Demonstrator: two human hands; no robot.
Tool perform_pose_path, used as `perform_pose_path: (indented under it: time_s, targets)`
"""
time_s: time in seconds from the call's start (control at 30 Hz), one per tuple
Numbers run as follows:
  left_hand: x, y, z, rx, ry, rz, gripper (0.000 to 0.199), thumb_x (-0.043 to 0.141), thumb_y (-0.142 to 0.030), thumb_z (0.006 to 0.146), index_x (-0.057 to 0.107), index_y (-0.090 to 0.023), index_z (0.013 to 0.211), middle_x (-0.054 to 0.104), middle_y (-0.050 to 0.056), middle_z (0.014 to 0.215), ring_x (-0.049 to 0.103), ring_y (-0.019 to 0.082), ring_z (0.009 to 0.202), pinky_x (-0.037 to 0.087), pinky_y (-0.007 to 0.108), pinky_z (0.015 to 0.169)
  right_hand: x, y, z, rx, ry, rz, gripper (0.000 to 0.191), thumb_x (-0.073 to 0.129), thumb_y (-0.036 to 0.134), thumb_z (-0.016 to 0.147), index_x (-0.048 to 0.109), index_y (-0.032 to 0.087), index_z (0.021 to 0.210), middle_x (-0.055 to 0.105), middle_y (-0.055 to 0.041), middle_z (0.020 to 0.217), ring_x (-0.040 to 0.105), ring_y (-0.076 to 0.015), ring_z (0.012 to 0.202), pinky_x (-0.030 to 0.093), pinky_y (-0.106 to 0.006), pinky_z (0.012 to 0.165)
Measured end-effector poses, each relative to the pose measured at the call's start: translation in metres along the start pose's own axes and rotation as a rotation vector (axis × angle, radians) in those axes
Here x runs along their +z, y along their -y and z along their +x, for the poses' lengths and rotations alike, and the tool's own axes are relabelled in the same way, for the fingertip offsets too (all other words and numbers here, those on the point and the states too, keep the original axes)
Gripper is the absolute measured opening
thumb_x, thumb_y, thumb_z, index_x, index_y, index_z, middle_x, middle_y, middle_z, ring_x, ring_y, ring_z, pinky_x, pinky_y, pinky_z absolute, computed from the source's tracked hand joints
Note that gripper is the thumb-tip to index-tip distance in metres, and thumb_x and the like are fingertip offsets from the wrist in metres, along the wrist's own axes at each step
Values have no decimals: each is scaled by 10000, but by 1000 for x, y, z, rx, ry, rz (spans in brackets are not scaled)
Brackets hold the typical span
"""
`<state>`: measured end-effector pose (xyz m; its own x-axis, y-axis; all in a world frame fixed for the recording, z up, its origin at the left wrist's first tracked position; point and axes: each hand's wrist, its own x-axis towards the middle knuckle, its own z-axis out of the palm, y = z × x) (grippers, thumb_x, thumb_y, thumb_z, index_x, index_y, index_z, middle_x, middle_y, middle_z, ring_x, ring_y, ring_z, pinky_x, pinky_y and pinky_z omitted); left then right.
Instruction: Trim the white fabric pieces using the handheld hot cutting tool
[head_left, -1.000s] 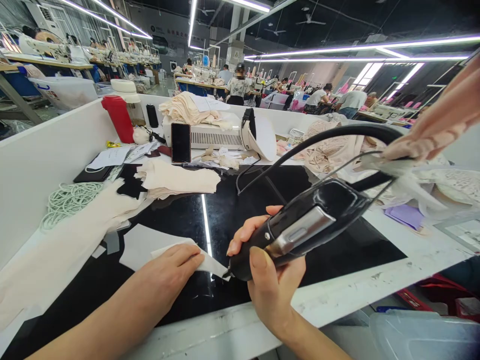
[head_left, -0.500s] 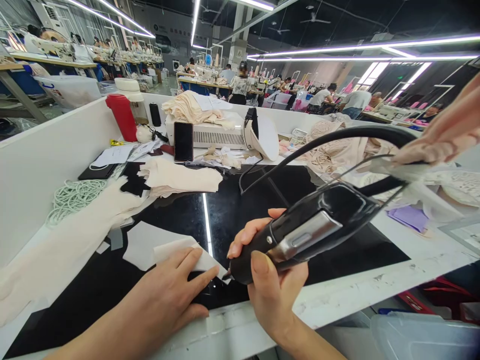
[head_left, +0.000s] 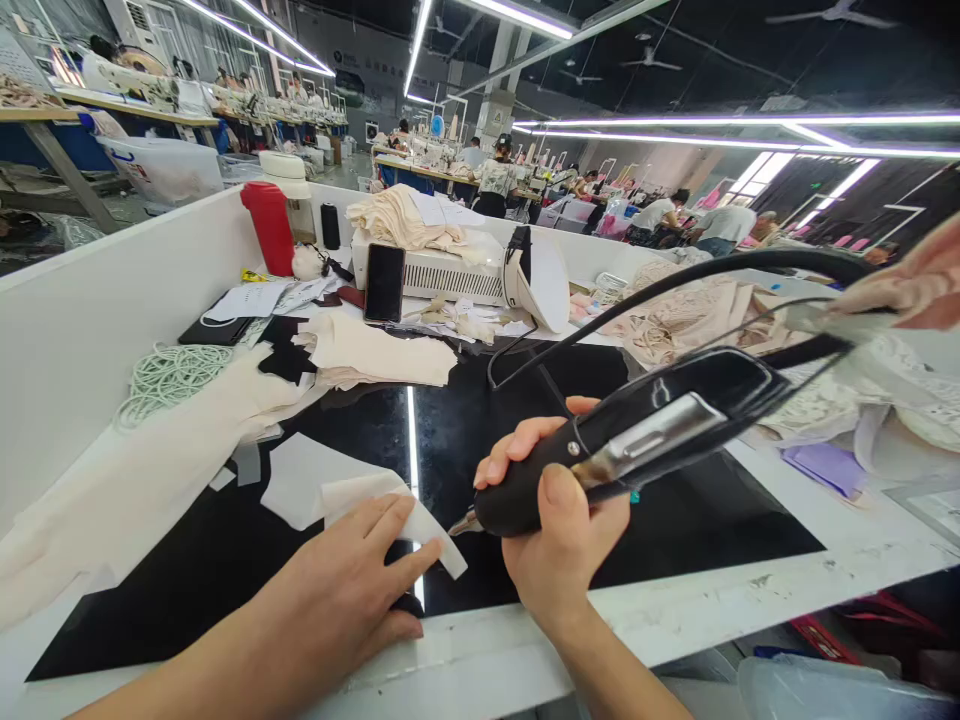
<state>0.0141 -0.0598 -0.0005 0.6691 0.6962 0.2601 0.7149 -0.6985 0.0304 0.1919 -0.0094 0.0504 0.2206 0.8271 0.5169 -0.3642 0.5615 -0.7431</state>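
My left hand (head_left: 352,570) lies with fingers spread on a narrow cream fabric strip (head_left: 442,535), pressing it to the black glossy board (head_left: 675,540). Beneath the strip's left part is a white pattern-shaped piece (head_left: 296,480). My right hand (head_left: 555,530) is wrapped round a black handheld tool (head_left: 645,430) with a silver panel. Its pointed metal tip is just right of the strip, with a small gap. A thick black cable loops from the tool's rear. At the right edge another hand (head_left: 915,280), blurred, is near the cable.
Left are stacked cream fabric (head_left: 382,355), a long cream piece (head_left: 142,480) and green cord (head_left: 176,380). Behind stand a red cup (head_left: 268,228), a phone (head_left: 384,284) and a white visor (head_left: 544,280). Lace fabric (head_left: 817,400) and purple cloth (head_left: 825,468) lie right. People work at distant tables.
The tool's tip has moved off the strip's end, slightly up and right, in my right hand. My left hand still presses the fabric. The view has shifted slightly.
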Motion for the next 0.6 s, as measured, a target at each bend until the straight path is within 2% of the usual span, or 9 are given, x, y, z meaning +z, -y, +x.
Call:
perform_pose_path:
  time_s: [0.23, 0.4, 0.6]
  targets:
    - [9, -4, -4, -63, 17, -51, 708, 886, -501, 785, 621, -256, 1394, 590, 216, 1416, 589, 393, 1297, 559, 543, 1034, 3, -17, 10, 24, 17, 12, 373, 750, 351, 916, 554, 302, 1231, 641, 58, 853, 613, -104, 599, 550, -277, 575]
    - [4, -3, 1, -60, 25, -47, 680, 840, -565, 815, 634, -247, 1380, 613, 216, 1383, 597, 377, 1288, 559, 521, 1035, 4, -15, 6, 36, 43, 28, 381, 759, 357, 907, 552, 302, 1222, 641, 60, 852, 620, -105, 602, 550, -276, 573]
    - [-8, 0, 6, -19, 103, -66, 664, 816, -544, 847, 636, -207, 1390, 634, 254, 1352, 624, 397, 1265, 582, 523, 1000, 4, -16, 5, 33, 76, 32, 380, 754, 371, 920, 555, 300, 1236, 645, 59, 856, 622, -104, 608, 546, -276, 575]
